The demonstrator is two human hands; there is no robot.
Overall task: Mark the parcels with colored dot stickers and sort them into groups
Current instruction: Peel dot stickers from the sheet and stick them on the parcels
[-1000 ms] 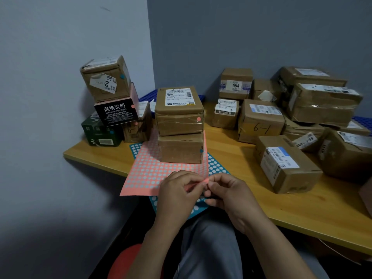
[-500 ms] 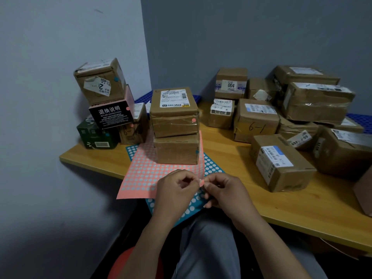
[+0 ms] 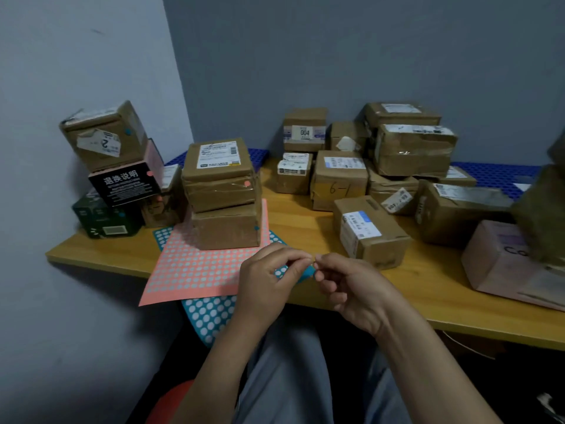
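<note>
Bare tabletop [image 3: 293, 218] between parcel stacks [image 3: 224, 194]

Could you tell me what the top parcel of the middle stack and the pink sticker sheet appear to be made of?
Top parcel: seemingly brown corrugated cardboard, matte, wrapped with glossy clear tape that catches light.
Pink sticker sheet: thin paper, probably a backing sheet; it lies flat and overhangs the table edge without much droop.

Looks like a makeshift parcel-sorting corner in a plain room; bare grey walls [image 3: 367, 56] meeting at a corner; a wooden tabletop [image 3: 428, 289] crowded with taped cardboard parcels [image 3: 345, 179] bearing shipping labels and barcodes, some hand-numbered; pink [image 3: 195, 270] and teal [image 3: 211, 313] dot-sticker sheets spread at the front edge; blue plastic grid matting [image 3: 495, 175] along the back.
</note>
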